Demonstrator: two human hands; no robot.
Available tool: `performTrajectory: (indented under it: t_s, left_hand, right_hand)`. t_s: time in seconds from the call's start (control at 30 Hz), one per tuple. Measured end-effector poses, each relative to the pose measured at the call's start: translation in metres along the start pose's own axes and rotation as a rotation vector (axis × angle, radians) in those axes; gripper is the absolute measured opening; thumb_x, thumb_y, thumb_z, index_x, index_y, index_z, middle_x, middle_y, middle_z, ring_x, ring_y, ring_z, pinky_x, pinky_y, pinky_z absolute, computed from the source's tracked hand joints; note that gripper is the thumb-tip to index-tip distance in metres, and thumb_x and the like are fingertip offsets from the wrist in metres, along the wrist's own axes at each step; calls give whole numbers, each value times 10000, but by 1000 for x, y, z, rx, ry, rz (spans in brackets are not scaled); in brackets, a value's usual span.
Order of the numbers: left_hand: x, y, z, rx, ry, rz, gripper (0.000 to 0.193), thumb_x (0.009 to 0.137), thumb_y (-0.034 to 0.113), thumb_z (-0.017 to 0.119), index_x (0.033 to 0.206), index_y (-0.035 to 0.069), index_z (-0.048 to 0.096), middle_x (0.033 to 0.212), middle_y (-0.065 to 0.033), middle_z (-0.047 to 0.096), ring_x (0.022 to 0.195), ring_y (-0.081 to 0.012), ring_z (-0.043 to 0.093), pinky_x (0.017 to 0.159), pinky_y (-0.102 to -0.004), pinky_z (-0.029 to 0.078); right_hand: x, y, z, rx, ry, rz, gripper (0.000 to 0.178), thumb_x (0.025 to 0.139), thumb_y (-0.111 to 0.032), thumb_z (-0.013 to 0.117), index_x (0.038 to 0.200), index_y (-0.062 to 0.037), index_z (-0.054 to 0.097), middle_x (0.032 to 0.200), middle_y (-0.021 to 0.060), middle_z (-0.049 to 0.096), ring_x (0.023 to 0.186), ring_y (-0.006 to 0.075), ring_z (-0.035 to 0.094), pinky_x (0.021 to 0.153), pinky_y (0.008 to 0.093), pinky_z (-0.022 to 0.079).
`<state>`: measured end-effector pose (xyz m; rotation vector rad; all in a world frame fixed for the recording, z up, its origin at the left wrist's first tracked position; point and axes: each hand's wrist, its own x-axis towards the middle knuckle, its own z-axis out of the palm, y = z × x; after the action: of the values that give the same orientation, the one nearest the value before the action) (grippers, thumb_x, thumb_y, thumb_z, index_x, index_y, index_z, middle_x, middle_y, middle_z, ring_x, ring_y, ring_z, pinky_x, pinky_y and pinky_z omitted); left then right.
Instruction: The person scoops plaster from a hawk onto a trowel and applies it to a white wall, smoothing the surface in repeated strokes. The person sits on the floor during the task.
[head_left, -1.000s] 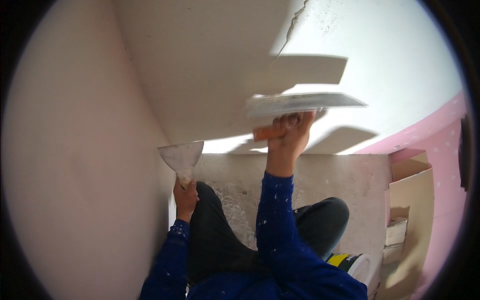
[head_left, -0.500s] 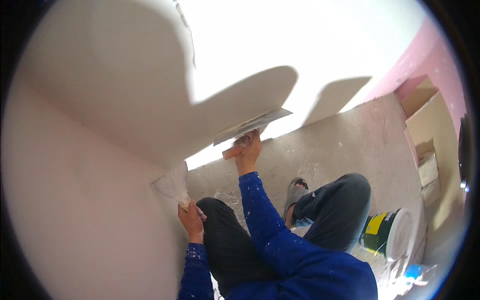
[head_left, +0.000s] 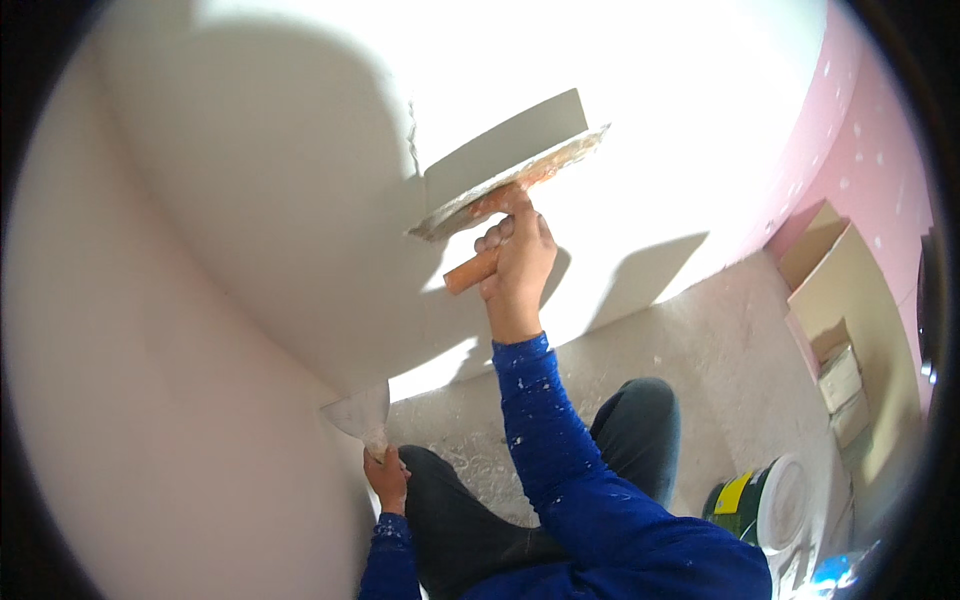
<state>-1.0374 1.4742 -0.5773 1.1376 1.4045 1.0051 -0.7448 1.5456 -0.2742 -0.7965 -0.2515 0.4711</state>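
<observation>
My right hand (head_left: 520,255) is closed around the orange handle of a wide finishing trowel (head_left: 510,185). The trowel's long blade lies against or very close to the white wall (head_left: 690,130), tilted up to the right, and casts a shadow above itself. Whitish compound is smeared on the blade. Lower on the left, my left hand (head_left: 387,478) grips a wide putty knife (head_left: 362,415) by its handle, with the fan-shaped blade pointing up near the corner of the walls. Both blue sleeves carry white specks.
A dark bucket (head_left: 735,505) with a yellow label and white lid stands on the dusty floor (head_left: 720,340) at the right. Beyond it, board pieces (head_left: 860,290) lean against a pink wall (head_left: 885,170). A ragged crack line (head_left: 412,140) runs down the white wall.
My right hand has carried the trowel upward along the wall, away from the floor edge. My left hand with the putty knife sits slightly lower in view. My legs have shifted.
</observation>
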Motion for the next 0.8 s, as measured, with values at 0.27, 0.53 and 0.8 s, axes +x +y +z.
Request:
performTrajectory:
  t_s: [0.27, 0.53, 0.8]
  left_hand:
    - [10, -16, -1, -5, 13, 15, 309, 909, 159, 626, 1148, -25, 558, 777, -77, 612, 522, -155, 589, 428, -287, 502]
    - [6, 5, -3, 31, -29, 34, 253, 917, 170, 623, 1098, 3, 567, 723, -53, 598, 529, -137, 583, 436, -281, 473]
    - [2, 3, -4, -1, -12, 34, 206, 946, 178, 616, 1067, 22, 560, 693, -34, 571, 495, -110, 548, 410, -268, 465]
  right_hand:
    - [18, -116, 118, 84, -332, -254, 215, 952, -160, 586, 922, 53, 584, 694, 103, 538, 564, 168, 503, 495, 298, 435]
    - [26, -178, 164, -271, -654, -743, 171, 988, -65, 539, 1082, 26, 649, 953, 113, 681, 795, 202, 640, 695, 301, 534]
    - [-47, 8, -57, 182, -241, 147, 412, 1031, -441, 537, 1270, -107, 508, 900, 16, 614, 662, 102, 569, 607, 235, 539]
